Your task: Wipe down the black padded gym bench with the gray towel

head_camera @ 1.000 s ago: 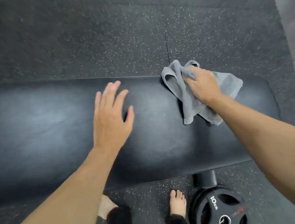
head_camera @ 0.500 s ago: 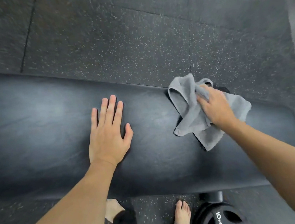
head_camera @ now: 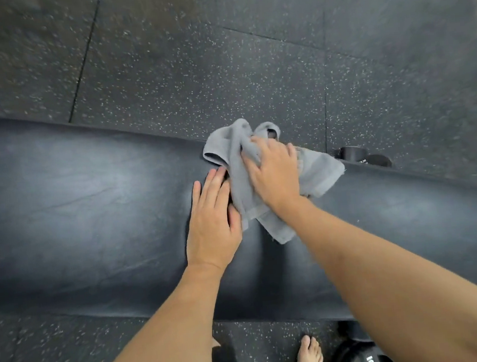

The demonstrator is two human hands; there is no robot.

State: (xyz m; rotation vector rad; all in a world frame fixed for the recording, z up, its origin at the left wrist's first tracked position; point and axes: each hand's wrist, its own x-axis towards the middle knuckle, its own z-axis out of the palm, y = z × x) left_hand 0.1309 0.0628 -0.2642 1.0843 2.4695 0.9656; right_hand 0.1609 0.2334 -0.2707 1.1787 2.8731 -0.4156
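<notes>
The black padded gym bench (head_camera: 90,217) runs across the view from left to right. A crumpled gray towel (head_camera: 317,174) lies on its far edge, right of the middle. My right hand (head_camera: 274,174) presses down on the towel and grips a fold of it. My left hand (head_camera: 212,220) lies flat on the pad with fingers together, its right side touching the towel's left edge. It holds nothing.
Speckled dark rubber floor tiles (head_camera: 193,69) surround the bench. A black 10 kg weight plate (head_camera: 365,357) lies on the floor at the bottom right, beside my bare foot (head_camera: 309,356). A black bench part (head_camera: 353,153) shows past the far edge.
My right hand has slid the towel leftward along the bench until it meets my left hand, which stays flat on the pad. The view has shifted left.
</notes>
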